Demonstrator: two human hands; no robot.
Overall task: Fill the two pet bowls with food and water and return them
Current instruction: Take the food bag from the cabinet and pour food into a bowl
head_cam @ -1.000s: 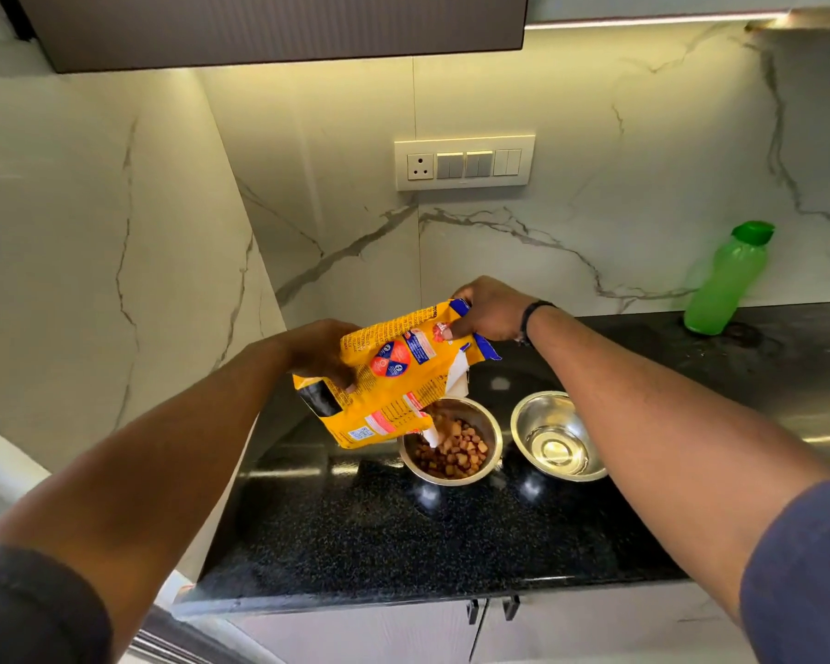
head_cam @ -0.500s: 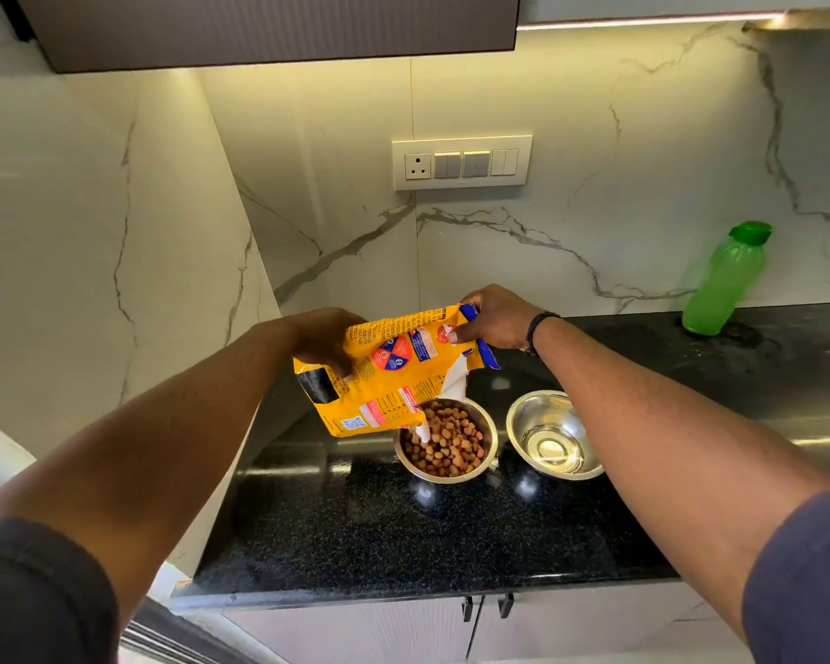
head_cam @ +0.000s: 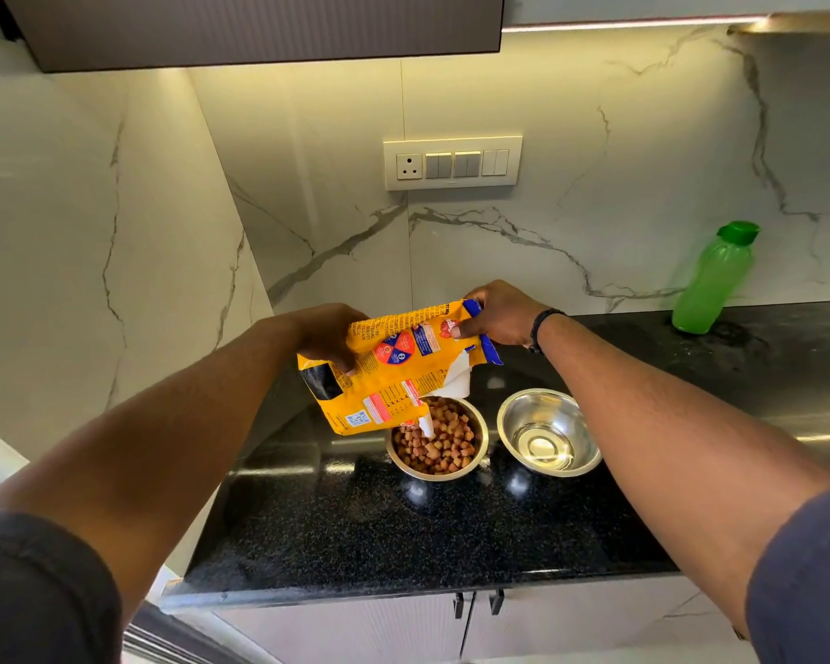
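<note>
- both hands are on the yellow food bag [head_cam: 394, 371]: left hand [head_cam: 329, 335] clenched around its closed bottom end at 9 o'clock, right hand [head_cam: 492, 313] pinching the torn top corner at 2 o'clock.
- i hold the bag tilted, its torn white mouth hanging just above the kibble [head_cam: 437, 443] in the left bowl [head_cam: 481, 436].
- that steel bowl sits near the middle of the black counter [head_cam: 403, 534] and looks close to full, the brown pieces heaped near the rim.
- at 3 o'clock from it, just beside it and, as far as i can tell, not touching, stands the second bowl [head_cam: 549, 433], bare metal inside; i judge it is meant for water and not yet filled.
- the green bottle [head_cam: 712, 280] waits well apart at 2 o'clock, against the marble wall, cap on.
- what could go wrong: if i keep the bag tipped, more kibble may slide out and spill over the rim onto the counter, since little room is left.
- the ragged tear gives a wide, floppy mouth, so pieces could also scatter sideways, even into the water bowl.
- my right pinch holds only a corner; if it slips, the mouth may drop into the bowl or nudge it.
- i judge the safe move is to raise the mouth end level before lifting the bag away.
</note>
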